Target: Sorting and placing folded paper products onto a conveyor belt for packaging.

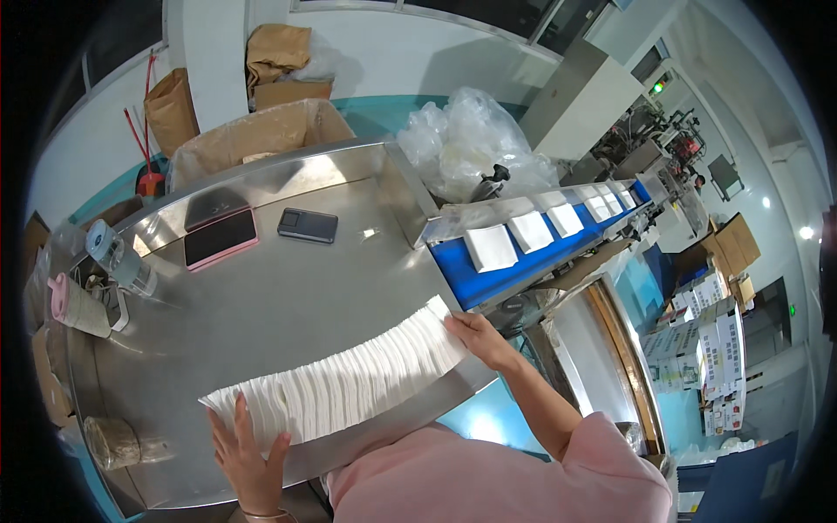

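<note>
A long row of white folded paper tissues (340,383), packed side by side, lies in a slight curve along the near edge of the steel table (288,305). At its left end my left hand (248,462) rests with fingers and thumb spread, the fingertips against the outermost tissues. My right hand (478,338) is closed on the right end of the row, beside the belt's near end. Its fingertips are partly hidden behind the paper. On the blue conveyor belt (458,283), several white folded packs (491,249) lie spaced apart.
A pink-edged tablet (221,240) and a dark phone (308,225) lie toward the table's back. A clear bottle (118,254), a pink-lidded cup (78,305) and a roll of tape (112,443) stand at the left. Beyond the raised rim are a lined carton (261,139) and clear plastic bags (471,144).
</note>
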`<state>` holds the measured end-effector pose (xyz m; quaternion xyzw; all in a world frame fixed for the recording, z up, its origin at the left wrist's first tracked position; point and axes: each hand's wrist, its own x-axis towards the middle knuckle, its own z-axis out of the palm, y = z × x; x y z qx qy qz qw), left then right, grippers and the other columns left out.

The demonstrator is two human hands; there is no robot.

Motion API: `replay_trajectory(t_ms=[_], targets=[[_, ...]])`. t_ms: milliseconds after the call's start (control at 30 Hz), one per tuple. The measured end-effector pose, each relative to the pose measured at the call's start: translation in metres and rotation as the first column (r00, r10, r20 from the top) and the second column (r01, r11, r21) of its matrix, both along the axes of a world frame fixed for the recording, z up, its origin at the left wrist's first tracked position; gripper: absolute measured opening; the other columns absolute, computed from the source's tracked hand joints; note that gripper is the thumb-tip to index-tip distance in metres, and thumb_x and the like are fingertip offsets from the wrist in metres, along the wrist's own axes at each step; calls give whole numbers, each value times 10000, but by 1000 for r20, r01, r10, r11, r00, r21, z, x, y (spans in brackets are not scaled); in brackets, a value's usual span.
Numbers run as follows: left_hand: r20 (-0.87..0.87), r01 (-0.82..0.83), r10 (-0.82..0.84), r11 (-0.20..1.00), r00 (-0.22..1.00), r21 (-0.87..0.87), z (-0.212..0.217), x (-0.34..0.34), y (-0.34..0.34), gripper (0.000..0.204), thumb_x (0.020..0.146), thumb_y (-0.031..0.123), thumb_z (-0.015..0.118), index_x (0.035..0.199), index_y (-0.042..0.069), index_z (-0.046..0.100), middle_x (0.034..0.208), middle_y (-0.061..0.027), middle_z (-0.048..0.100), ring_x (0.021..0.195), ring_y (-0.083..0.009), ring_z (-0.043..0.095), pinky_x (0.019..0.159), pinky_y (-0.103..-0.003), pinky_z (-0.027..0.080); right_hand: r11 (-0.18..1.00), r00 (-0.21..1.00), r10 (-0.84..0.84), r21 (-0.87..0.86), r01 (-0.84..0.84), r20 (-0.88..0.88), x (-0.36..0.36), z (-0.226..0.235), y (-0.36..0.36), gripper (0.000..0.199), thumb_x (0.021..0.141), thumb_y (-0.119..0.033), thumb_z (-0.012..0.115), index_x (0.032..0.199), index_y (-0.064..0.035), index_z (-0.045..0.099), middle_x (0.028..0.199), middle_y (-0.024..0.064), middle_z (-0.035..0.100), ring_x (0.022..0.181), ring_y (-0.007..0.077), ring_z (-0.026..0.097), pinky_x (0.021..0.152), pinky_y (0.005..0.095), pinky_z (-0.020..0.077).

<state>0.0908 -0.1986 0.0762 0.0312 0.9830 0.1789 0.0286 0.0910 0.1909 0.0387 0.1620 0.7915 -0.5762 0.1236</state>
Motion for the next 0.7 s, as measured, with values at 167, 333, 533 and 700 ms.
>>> replay_trajectory(t_ms=[167, 333, 533, 700], targets=[[-10, 12, -12, 1000, 1000, 24, 1, 2, -2, 764, 723, 497, 619, 1362, 185, 340, 1385, -272, 249, 1283, -428, 240, 997, -512, 237, 830, 897, -442, -389, 399, -23, -2, -26, 21, 299, 892, -204, 501, 1097, 12, 520, 970, 71, 575, 913, 149, 540, 763, 293, 432], [24, 25, -26, 999, 999, 36, 5, 3, 1, 766, 718, 497, 624, 1358, 181, 347, 1386, -271, 250, 1284, -428, 241, 1001, -506, 240, 633, 796, -598, -555, 540, 92, 4, -5, 0, 341, 889, -294, 520, 1077, -10, 534, 921, 59, 567, 879, 139, 538, 688, 273, 437], [11, 55, -55, 997, 998, 46, 6, 4, 6, 779, 691, 441, 673, 1352, 176, 356, 1385, -290, 232, 1268, -439, 262, 1004, -492, 252, 987, 995, -72, 151, 60, 74, 3, 4, -6, 303, 859, -214, 576, 1029, 35, 551, 834, 34, 552, 747, 72, 469, 654, 240, 401], [-27, 82, -81, 996, 996, 45, 3, 7, 5, 779, 680, 401, 694, 1348, 174, 363, 1387, -292, 226, 1260, -447, 268, 1000, -495, 258, 992, 982, -119, 34, 125, -145, 6, -19, 16, 321, 874, -202, 523, 1091, 35, 529, 879, 69, 577, 789, 105, 507, 680, 270, 427]])
